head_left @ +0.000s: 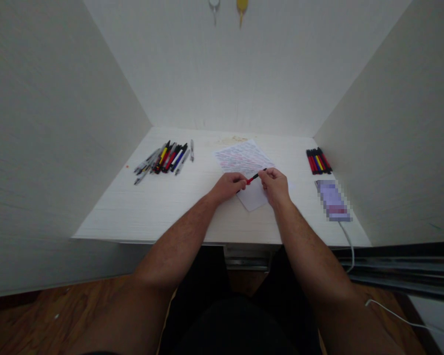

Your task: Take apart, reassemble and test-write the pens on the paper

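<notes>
The white desk (133,217) spans the space between two side panels, with a pale back wall (229,74) rising behind it. Near the middle of the desk lies a sheet of paper (240,157) covered in dark and reddish scribbled lines, turned at an angle. A plain white sheet (252,198) lies nearer the person, below the scribbled one and partly under the hands.

At the left of the desk is a loose pile of pens (165,158), with clear, black, red, yellow, white and blue barrels, pointing mostly the same way. At the right, close to the side panel, a row of pens (319,161) lies side by side, mostly red and black, with yellow and blue among them. Just in front of that row is a blurred-out phone (333,199), a white cable (350,244) running from its near end over the desk edge.

Above the papers, the left hand (229,187) and right hand (275,185) hold a red and black pen (255,177) between them, the fingers of each pinched closed on it, left on the red part, right on the black.
</notes>
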`<state>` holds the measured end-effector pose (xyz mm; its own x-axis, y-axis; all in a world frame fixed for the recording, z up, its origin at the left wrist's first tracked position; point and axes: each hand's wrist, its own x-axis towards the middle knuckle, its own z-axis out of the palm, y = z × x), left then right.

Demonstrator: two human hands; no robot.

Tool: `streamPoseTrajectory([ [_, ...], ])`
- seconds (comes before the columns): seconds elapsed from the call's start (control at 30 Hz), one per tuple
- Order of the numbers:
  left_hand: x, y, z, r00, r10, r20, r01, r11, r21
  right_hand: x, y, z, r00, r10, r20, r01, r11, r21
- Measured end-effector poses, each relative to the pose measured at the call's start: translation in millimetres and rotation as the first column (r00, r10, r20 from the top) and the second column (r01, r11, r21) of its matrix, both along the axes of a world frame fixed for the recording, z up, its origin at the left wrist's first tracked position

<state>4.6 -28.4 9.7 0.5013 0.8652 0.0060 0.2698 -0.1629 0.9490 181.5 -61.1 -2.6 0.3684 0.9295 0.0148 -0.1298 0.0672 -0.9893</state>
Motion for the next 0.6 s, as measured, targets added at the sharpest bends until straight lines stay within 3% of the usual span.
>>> streamPoseTrajectory([
  [0.17,0.0,0.9,0.3,1.0,-0.013,-0.005,0.014,1.0,0.009,1.6,-1.6,4.6,0.989,0.104,-0.103,-0.102,0.994,0.027],
  [0.4,-1.0,1.4,-0.4,0.999,-0.035,-0.015,0.036,0.998,0.051,0.3,0.3,-1.1,0.997,0.004,-0.073,-0.002,1.0,0.022],
  [0.6,-1.0,3.2,-3.5,0.999,-0.033,-0.029,0.034,0.998,0.054,0.0,-2.2,4.4,0.984,0.125,-0.124,-0.122,0.992,0.029],
])
